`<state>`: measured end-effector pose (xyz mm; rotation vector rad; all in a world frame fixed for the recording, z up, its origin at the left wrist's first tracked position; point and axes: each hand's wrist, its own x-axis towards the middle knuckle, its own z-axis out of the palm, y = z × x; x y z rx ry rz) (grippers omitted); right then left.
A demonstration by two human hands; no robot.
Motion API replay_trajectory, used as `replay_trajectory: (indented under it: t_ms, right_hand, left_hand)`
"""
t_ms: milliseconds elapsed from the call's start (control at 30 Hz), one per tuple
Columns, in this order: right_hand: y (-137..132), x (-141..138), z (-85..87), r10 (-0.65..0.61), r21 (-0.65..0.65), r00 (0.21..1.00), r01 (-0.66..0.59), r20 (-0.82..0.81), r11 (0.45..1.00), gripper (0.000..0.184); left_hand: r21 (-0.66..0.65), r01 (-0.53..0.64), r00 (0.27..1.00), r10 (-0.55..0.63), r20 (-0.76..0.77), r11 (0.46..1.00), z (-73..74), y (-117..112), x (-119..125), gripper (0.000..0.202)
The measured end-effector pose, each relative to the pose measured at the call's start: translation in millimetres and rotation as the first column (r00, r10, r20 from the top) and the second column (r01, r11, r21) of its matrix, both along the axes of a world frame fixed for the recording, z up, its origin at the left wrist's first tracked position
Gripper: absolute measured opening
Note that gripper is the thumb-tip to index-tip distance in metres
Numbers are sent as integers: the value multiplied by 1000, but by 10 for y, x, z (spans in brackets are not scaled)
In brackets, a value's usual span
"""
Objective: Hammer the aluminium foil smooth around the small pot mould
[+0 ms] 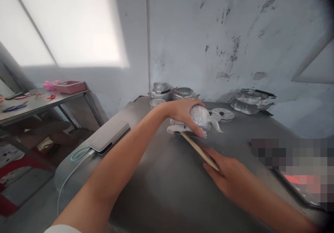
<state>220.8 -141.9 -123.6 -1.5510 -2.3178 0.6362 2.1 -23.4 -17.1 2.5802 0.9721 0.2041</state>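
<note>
My left hand point(182, 111) is wrapped over a small silvery teapot point(200, 116) tipped on its side, its curved spout pointing right. A pale wrapped handle with dark marks lies along its near side. My right hand point(221, 168) grips a slim light-wooden stick point(197, 148). The stick's far end reaches the teapot's near underside, where the tip is hidden. Just right of the teapot lies a round lid point(226, 114) with a black knob.
Silvery pots point(160, 93) stand against the wall, with another kettle point(246, 102) at back right. A white cup point(157, 102) is behind my left wrist. A power bank point(111, 135) with cables lies left. A red tray point(74, 87) sits on another table.
</note>
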Motion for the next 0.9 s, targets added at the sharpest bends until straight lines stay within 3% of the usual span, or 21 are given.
replay_trajectory:
  t_ms: [167,267,433,700,900]
  right_hand:
    - [-25,-60,32,-88,-117,994,79,-71,990,19]
    - [-34,-82,53,-163,-229,978,130,-128,965,30]
    - [-80,-104,69,-166,-224,963,117,-212,967,25]
    - [-89,-114,124,-256,-215,937,206,-239,955,45]
    - [-68,-115,93,-185,-144,967,160,-177,977,48]
  left_hand:
    - [-37,-15,1000,16,15,999,-14,46,-54,107]
    - [-27,-18,1000,19,12,999,-13,39,-49,110]
    - [-29,-19,1000,19,-8,999,-11,28,-38,113]
    - [-28,-6,999,7,32,1000,-34,52,-52,107]
    - [-36,-28,1000,28,9,999,-29,47,-47,106]
